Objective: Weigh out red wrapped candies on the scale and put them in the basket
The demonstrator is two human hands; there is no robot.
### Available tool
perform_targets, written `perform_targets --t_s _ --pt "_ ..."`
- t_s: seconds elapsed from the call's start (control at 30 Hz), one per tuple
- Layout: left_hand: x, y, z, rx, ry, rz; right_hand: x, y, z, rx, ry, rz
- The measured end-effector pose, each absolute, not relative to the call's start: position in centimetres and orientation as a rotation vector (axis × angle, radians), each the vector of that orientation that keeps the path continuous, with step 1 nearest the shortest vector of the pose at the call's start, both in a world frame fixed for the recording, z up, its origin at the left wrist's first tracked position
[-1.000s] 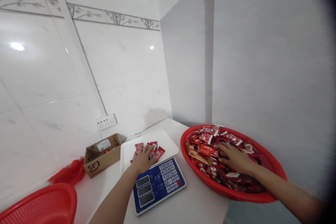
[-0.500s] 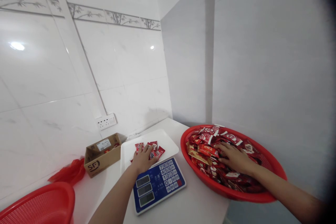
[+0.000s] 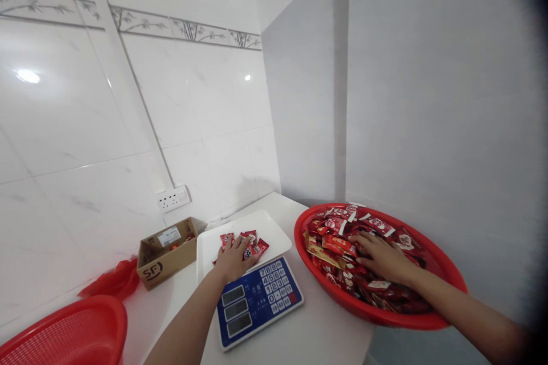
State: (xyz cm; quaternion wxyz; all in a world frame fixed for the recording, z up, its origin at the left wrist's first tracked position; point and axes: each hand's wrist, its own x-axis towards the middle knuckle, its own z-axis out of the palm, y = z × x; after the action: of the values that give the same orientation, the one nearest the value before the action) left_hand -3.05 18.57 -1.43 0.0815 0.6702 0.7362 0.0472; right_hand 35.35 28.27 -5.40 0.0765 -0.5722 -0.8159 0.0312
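Observation:
My left hand point(image 3: 233, 261) lies with fingers spread over several red snack packets point(image 3: 259, 248) on the white pan point(image 3: 269, 232) of a digital scale. The scale's blue keypad panel point(image 3: 257, 311) faces me, just below that hand. On the right, my right hand point(image 3: 383, 259) rests palm down, fingers apart, on a heap of wrapped snacks point(image 3: 334, 244) inside a red plastic basket point(image 3: 454, 291). The wrappers are mostly red, some with white patches and a few gold. What lies under each palm is hidden.
Left of the scale stands an open cardboard box point(image 3: 166, 259) with a few items inside. A red plastic bag point(image 3: 113, 280) lies beside it. Another red basket point(image 3: 72, 331) is at the lower left. Tiled walls with a socket point(image 3: 173, 198) close off the white table point(image 3: 338, 333).
Both hands stay where they were, on the packets and the heap. The red basket at the lower left appears shifted very slightly to the right.

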Motion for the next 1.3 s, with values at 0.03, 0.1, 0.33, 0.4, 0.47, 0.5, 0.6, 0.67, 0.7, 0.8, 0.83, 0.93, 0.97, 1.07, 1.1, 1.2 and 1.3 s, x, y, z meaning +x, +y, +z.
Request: perform_targets --t_s 0.03,0.1,0.33,0.4,0.47,0.5,0.6,0.67,0.7,0.8,0.83,0.93,0.97,1.07,1.1,1.2,1.3 --pt "-3.1 18.6 -1.4 2.000 2.199 0.138 35.3 28.2 -5.4 -1.714 -2.443 0.093" --pt "-3.1 18.6 -1.4 1.992 2.198 0.135 35.3 28.2 -5.3 -1.708 -2.440 0.088" --pt "-3.2 18.6 -1.5 2.003 2.184 0.158 35.2 28.0 -5.1 -1.719 -2.448 0.082" --pt "-3.2 18.7 -1.6 2.004 2.181 0.165 35.2 27.9 -5.0 -1.729 -2.449 0.090" --pt "-3.2 18.7 -1.6 2.004 2.182 0.173 35.2 27.9 -4.9 -1.730 -2.443 0.093" --pt "-3.2 18.7 -1.6 2.004 2.182 0.176 35.2 27.9 -4.9 -1.726 -2.441 0.093" --pt "-3.3 18.7 -1.6 2.003 2.181 0.179 35.3 27.9 -5.1 -1.717 -2.443 0.095" --pt "-3.2 18.7 -1.7 2.002 2.181 0.181 35.3 28.0 -5.2 -1.718 -2.447 0.099" --pt "-3.2 18.7 -1.7 2.001 2.182 0.183 35.4 28.1 -5.3 -1.717 -2.448 0.098" --pt "-3.4 18.7 -1.8 2.006 2.172 0.195 35.4 28.3 -5.6 -1.703 -2.444 0.091" --pt "-3.5 18.7 -1.8 2.004 2.167 0.201 35.5 28.3 -5.6 -1.699 -2.440 0.086" --pt "-4.0 18.8 -1.7 1.996 2.134 0.250 35.5 28.4 -5.7 -1.694 -2.435 0.076" --pt "-4.3 18.8 -1.6 1.990 2.122 0.276 35.5 28.4 -5.8 -1.693 -2.435 0.075" --pt "-5.2 18.7 -1.4 1.957 2.102 0.336 35.5 28.3 -5.8 -1.687 -2.438 0.077" --pt "-5.5 18.7 -1.3 1.939 2.108 0.341 35.5 28.3 -5.8 -1.687 -2.437 0.078" --pt "-6.7 18.4 -1.1 1.897 2.142 0.342 35.5 28.3 -5.8 -1.690 -2.434 0.077" --pt "-8.1 17.9 -1.0 1.876 2.195 0.345 35.5 28.3 -5.7 -1.688 -2.436 0.088"
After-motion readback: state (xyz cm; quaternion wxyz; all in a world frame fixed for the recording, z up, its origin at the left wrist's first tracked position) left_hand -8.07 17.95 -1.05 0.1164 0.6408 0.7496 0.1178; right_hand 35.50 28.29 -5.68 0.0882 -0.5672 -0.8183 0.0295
